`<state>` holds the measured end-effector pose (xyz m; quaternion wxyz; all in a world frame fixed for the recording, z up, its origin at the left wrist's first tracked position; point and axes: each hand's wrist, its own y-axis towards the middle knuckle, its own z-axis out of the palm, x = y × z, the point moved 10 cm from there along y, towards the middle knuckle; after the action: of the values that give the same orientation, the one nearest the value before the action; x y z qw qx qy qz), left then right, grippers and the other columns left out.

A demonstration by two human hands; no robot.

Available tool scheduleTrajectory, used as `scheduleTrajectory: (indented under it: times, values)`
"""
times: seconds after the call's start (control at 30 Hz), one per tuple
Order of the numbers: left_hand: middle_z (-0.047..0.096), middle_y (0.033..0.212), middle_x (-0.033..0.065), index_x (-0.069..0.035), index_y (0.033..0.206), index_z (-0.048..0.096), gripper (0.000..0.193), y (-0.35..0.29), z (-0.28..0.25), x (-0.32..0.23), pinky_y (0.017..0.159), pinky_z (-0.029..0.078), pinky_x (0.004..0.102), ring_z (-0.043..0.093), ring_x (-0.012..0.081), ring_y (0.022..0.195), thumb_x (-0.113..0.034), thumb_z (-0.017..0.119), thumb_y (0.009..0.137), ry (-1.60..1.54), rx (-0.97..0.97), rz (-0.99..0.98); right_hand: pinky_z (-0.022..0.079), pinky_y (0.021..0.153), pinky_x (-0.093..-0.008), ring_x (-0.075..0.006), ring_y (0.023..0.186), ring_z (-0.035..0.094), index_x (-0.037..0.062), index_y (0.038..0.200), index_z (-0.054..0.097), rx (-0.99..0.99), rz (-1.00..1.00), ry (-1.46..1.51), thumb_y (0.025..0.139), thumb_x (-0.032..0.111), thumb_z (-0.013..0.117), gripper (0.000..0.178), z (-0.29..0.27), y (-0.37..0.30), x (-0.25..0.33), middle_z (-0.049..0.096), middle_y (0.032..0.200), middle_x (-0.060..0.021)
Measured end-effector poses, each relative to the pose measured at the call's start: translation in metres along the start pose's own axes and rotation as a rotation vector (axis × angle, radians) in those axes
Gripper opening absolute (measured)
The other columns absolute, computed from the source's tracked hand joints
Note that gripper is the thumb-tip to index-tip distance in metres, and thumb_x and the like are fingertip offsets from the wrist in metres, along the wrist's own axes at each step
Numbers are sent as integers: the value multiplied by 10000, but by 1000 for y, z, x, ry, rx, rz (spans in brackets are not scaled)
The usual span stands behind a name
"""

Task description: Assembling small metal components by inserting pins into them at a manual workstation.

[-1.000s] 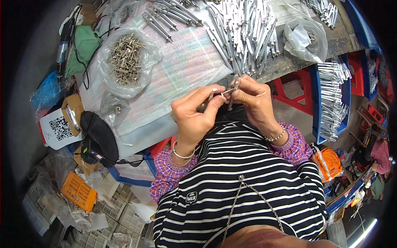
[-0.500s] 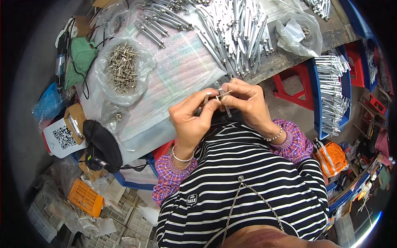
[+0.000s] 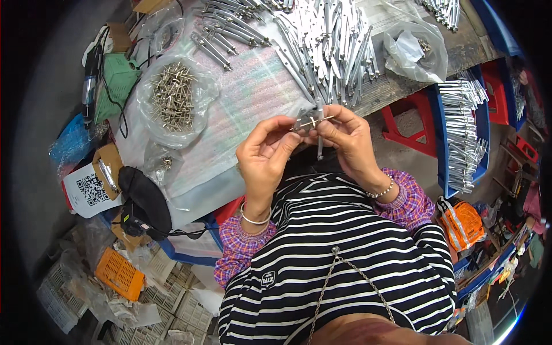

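Pinching one small metal part between them, both hands meet just above the person's chest, at the near edge of the table. Left hand: thumb and forefinger closed on the part's left end, silver bangle at the wrist. Right hand: fingertips closed on the right end, bead bracelet at the wrist. Part: a short grey piece with a thin pin lying crosswise through it and a slim rod hanging down between the hands; finer detail cannot be told. Beyond the hands, on a pale cloth: a heap of long silver rods, touching one another and fanning away from the person. To the left of the heap, a row of darker clips. Further left, an open clear bag of rivets, and just below it a smaller bag holding a few pieces. To the right of the heap, a crumpled clear bag. Off the table's right side: a red stool, and a blue bin filled with more silver rods. Off the left side: a green box with black cable, a black pouch, a white card. On the floor at lower left, an orange crate among white crates.
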<state>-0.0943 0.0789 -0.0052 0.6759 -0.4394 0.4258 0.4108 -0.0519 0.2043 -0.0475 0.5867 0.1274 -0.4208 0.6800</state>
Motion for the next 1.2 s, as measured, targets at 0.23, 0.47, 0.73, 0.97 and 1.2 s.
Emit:
scheduleTrajectory:
  times: [0.23, 0.47, 0.73, 0.97, 1.2]
  values:
    - [625, 868, 103, 72, 991, 562, 193, -1, -9, 7, 691, 492, 211, 608, 130, 780, 18, 603, 810, -2, -50, 19, 517, 661, -224, -162, 754, 637, -30, 1047, 540, 48, -13, -39, 830, 63, 597, 243, 11, 0, 6, 640, 862, -116]
    - [618, 854, 65, 60, 978, 579, 189, -5, -7, 4, 703, 489, 215, 590, 104, 774, 39, 617, 794, 36, -110, 54, 525, 709, -264, -155, 770, 633, -41, 1022, 558, 32, -99, -112, 821, 14, 593, 211, 8, -1, 9, 636, 873, -108]
    - [619, 823, 53, 65, 960, 601, 191, -9, -10, 5, 672, 481, 200, 583, 93, 747, 29, 643, 778, -23, -188, 109, 484, 678, -212, -99, 750, 562, -47, 931, 622, -30, -254, -242, 731, -23, 672, 208, 8, -3, 17, 580, 841, -66]
    - [624, 822, 53, 63, 963, 611, 204, -10, -9, 8, 657, 468, 188, 575, 79, 732, 27, 657, 767, 95, -180, 81, 474, 746, -232, -120, 819, 574, -33, 957, 611, 30, -293, -413, 767, -26, 636, 191, 12, -4, 21, 570, 894, -56]
    - [621, 817, 47, 58, 960, 611, 188, -3, -1, 1, 660, 472, 193, 579, 81, 746, 29, 645, 777, 62, -135, 56, 491, 708, -232, -121, 804, 578, -37, 959, 607, 2, -186, -208, 773, -22, 631, 187, 5, 2, 9, 570, 904, -62]
